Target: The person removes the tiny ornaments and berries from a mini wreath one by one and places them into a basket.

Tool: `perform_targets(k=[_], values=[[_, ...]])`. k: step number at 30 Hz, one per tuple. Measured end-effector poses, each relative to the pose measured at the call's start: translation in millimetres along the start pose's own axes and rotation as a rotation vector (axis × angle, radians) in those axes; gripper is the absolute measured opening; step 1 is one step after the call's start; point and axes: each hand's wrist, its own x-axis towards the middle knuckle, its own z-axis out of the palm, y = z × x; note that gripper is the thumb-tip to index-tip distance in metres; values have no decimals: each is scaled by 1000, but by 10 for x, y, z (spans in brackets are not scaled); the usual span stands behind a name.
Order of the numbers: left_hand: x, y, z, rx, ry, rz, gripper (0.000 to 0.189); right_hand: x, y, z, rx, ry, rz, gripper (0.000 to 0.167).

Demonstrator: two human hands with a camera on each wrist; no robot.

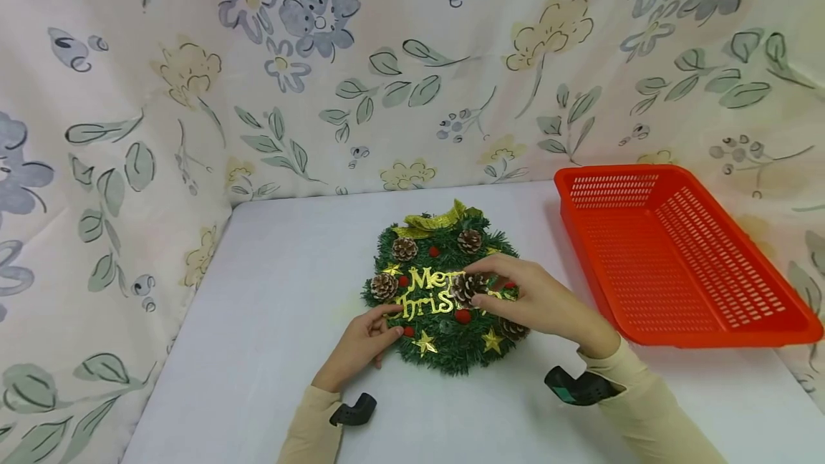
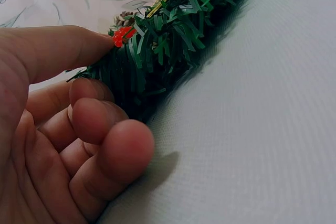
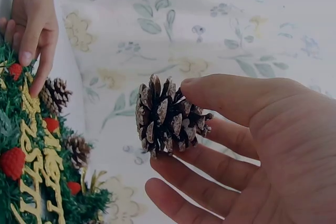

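A green Christmas wreath (image 1: pixel 451 358) lies on the white table, bearing gold "Merry Christmas" lettering (image 1: pixel 422 306), gold stars, red berries, pine cones and a gold bow (image 1: pixel 430 222) at the far side. My left hand (image 1: pixel 362 344) grips its near-left edge; the left wrist view has the thumb (image 2: pixel 68 51) on top by a red berry (image 2: pixel 124 36) and the fingers curled below. Above the wreath's right part, my right hand (image 1: pixel 541 299) pinches a loose pine cone (image 3: pixel 170 116) with pale-tipped scales between thumb and fingers. The pine cone hides part of the lettering in the head view.
To the right stands a red plastic basket (image 1: pixel 583 263) with perforated walls, close to my right forearm. A floral curtain (image 1: pixel 387 56) hangs behind and to the left of the table (image 1: pixel 277 271). Black bands (image 1: pixel 583 387) are on both wrists.
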Motion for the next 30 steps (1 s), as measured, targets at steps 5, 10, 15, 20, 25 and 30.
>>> perform_targets(k=[5, 10, 15, 20, 25, 30], values=[[3, -15, -8, 7, 3, 17, 51, 2, 6, -49, -17, 5, 14, 43], [7, -40, -10, 5, 6, 13, 51, -2, -10, -111, -38, 11, 17, 44], [2, -57, -10, 14, 8, 14, 50, 21, -29, -171, -52, 16, 4, 43], [-10, -53, -5, 21, 8, 18, 50, 37, -34, -230, -43, 15, -4, 44], [-7, -44, 11, 15, 17, 14, 49, 39, -49, -303, -60, 27, -14, 46], [-4, -39, 10, 11, 15, 9, 49, 41, -83, -369, -89, 37, -20, 47]])
